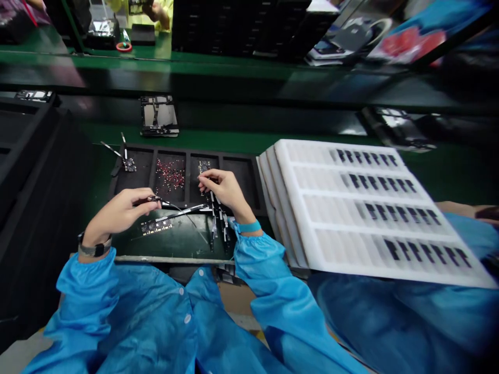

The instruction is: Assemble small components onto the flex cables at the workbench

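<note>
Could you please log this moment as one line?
left hand: pinching small dark part; right hand: over black tray; board strip: on green bench; white tray stack: right of black tray

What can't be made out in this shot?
Head view:
- Dark piece at the left hand: partly covered by fingers; too small to identify.
- Right hand: its own fingers hide whether it grips anything.
- Red-and-black bits: too small to count.
- Dark parts in the white tray: details lost to blur.
- Co-worker's sleeve: cut off by right edge.
- Yellow sleeve: cut off by top edge.
</note>
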Demonstrator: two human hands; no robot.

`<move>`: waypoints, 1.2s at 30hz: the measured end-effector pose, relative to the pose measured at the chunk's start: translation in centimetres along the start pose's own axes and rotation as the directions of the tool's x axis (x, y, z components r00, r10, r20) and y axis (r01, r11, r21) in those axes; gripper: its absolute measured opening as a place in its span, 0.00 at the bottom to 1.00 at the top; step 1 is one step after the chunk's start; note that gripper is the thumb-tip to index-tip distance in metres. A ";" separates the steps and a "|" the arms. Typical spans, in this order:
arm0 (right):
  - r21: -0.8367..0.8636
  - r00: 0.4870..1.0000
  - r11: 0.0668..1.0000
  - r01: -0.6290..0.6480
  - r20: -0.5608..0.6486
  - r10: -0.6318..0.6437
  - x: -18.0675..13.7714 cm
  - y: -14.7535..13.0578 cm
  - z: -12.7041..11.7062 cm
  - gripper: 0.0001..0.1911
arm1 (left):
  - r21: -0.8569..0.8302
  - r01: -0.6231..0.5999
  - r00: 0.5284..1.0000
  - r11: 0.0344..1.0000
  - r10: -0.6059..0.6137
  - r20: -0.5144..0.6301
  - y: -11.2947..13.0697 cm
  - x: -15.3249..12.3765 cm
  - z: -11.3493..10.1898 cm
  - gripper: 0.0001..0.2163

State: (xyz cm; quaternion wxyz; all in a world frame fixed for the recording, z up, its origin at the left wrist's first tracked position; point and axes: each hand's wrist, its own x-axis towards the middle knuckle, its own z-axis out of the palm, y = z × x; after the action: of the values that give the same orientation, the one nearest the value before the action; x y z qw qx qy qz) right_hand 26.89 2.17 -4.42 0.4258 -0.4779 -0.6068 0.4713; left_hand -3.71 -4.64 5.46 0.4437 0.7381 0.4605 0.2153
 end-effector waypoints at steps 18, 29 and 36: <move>-0.087 0.959 0.991 0.098 0.273 -0.071 -1.9 -2.2 2.7 0.11 | -0.356 0.077 0.997 0.931 -0.076 0.018 -4.8 6.6 3.6 0.12; 0.014 0.939 0.999 -0.035 0.343 0.028 -2.4 -2.6 3.0 0.16 | -0.390 0.006 0.992 0.921 0.044 0.121 -5.0 6.4 4.1 0.11; 0.000 0.920 0.999 -0.054 0.388 0.049 -2.3 -2.8 2.7 0.18 | -0.373 -0.018 0.989 0.928 0.071 0.128 -4.7 6.4 4.3 0.07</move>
State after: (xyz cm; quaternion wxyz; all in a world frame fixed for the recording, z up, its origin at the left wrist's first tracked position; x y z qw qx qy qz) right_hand 24.18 -0.81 -2.37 0.2873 -0.3885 -0.6638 0.5709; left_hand 0.17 -0.19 -1.32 0.6010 0.6646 0.3625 0.2563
